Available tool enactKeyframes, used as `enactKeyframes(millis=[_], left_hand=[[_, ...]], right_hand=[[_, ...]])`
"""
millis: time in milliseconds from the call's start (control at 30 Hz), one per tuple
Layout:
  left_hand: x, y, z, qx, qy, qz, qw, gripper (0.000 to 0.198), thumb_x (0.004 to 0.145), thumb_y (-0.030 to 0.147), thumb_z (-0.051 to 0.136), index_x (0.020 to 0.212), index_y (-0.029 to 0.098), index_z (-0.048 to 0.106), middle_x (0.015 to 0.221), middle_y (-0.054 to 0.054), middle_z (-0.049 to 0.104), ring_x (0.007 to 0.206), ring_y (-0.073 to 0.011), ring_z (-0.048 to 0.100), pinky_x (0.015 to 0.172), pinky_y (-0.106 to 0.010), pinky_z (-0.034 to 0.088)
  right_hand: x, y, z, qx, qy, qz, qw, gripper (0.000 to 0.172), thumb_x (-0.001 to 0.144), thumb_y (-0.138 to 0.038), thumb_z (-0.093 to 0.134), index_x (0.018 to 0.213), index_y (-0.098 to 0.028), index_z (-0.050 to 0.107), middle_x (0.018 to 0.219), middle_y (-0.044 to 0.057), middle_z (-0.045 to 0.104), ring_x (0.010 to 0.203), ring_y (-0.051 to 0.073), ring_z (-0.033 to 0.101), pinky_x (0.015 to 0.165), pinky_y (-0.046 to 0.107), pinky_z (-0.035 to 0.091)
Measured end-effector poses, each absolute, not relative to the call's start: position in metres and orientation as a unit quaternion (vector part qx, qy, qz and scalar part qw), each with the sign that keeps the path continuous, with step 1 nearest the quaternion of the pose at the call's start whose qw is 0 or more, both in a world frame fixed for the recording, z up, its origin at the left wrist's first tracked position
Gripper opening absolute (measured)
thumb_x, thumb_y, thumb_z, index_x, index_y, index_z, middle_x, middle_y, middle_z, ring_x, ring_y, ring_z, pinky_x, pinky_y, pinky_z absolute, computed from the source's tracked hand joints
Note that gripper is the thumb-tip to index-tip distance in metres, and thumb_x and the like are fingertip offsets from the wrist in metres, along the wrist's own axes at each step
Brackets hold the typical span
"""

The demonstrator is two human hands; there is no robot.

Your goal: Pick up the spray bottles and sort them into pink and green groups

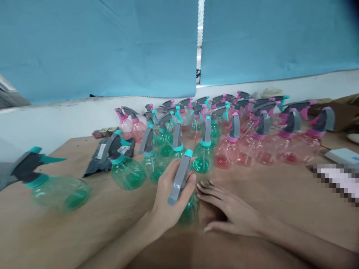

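Observation:
My left hand point(171, 194) is wrapped round the neck of a green spray bottle point(189, 211) with a grey and teal spray head. The bottle stands near the front of the brown table point(260, 190), its lower body showing below my fingers. To its right, my right hand point(230, 207) lies low over the table with fingers stretched out, the tips close to that bottle; whether they touch it I cannot tell. Just beyond my hands is another green spray bottle point(204, 158), with a pink spray bottle point(226, 151) beside it.
Several more green and pink spray bottles crowd the back of the table. At the left are a green spray bottle point(61, 192) and another green one point(129, 172), near a dark plastic packet point(99, 153). A white box-like item point(343, 156) lies at the right. Blue sheeting point(112, 48) covers the wall.

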State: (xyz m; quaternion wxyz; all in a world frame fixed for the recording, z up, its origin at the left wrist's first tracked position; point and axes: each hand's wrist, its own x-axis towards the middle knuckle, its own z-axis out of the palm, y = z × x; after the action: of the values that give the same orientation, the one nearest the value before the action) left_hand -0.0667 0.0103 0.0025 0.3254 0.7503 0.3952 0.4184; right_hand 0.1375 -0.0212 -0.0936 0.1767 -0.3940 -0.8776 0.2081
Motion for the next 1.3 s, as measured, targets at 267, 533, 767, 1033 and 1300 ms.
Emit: enactKeyframes(millis=[267, 533, 767, 1033, 1300], left_hand=[[-0.063, 0.014, 0.001, 0.748, 0.403, 0.423, 0.316, 0.024, 0.086, 0.023, 0.051, 0.110, 0.021, 0.055, 0.099, -0.006, 0.060, 0.084, -0.0186, 0.062, 0.078, -0.035, 0.053], [-0.059, 0.014, 0.004, 0.741, 0.417, 0.423, 0.314, 0.028, 0.083, 0.017, 0.050, 0.111, 0.020, 0.056, 0.102, -0.006, 0.061, 0.083, -0.0178, 0.063, 0.074, -0.032, 0.053], [-0.058, 0.018, 0.006, 0.748, 0.427, 0.413, 0.296, 0.027, 0.080, 0.014, 0.051, 0.105, 0.022, 0.058, 0.095, -0.005, 0.063, 0.079, -0.0182, 0.065, 0.069, -0.031, 0.053], [-0.060, 0.020, 0.006, 0.756, 0.422, 0.412, 0.285, 0.018, 0.077, 0.013, 0.048, 0.091, 0.022, 0.056, 0.077, 0.001, 0.057, 0.061, -0.0136, 0.055, 0.058, -0.027, 0.048], [-0.061, 0.022, 0.006, 0.770, 0.404, 0.415, 0.269, 0.012, 0.075, 0.013, 0.048, 0.081, 0.021, 0.055, 0.075, 0.001, 0.057, 0.066, -0.0152, 0.056, 0.063, -0.028, 0.048]], right_hand=[[0.137, -0.021, -0.093, -0.392, -0.877, 0.210, 0.180, 0.079, 0.081, -0.062, 0.055, 0.144, -0.020, 0.032, 0.149, 0.009, 0.031, 0.138, 0.027, 0.026, 0.114, 0.048, 0.020], [0.137, -0.020, -0.090, -0.391, -0.883, 0.198, 0.167, 0.076, 0.082, -0.064, 0.051, 0.141, -0.017, 0.038, 0.149, 0.009, 0.032, 0.138, 0.026, 0.027, 0.114, 0.047, 0.021], [0.137, -0.020, -0.088, -0.383, -0.881, 0.210, 0.179, 0.074, 0.081, -0.062, 0.054, 0.139, -0.017, 0.041, 0.148, 0.010, 0.033, 0.137, 0.026, 0.028, 0.114, 0.048, 0.021], [0.136, -0.018, -0.083, -0.379, -0.881, 0.221, 0.180, 0.075, 0.080, -0.062, 0.055, 0.138, -0.016, 0.043, 0.145, 0.012, 0.038, 0.137, 0.028, 0.029, 0.113, 0.049, 0.022], [0.136, -0.018, -0.084, -0.381, -0.882, 0.210, 0.181, 0.073, 0.081, -0.061, 0.055, 0.136, -0.014, 0.045, 0.145, 0.013, 0.038, 0.137, 0.027, 0.028, 0.113, 0.048, 0.023]])
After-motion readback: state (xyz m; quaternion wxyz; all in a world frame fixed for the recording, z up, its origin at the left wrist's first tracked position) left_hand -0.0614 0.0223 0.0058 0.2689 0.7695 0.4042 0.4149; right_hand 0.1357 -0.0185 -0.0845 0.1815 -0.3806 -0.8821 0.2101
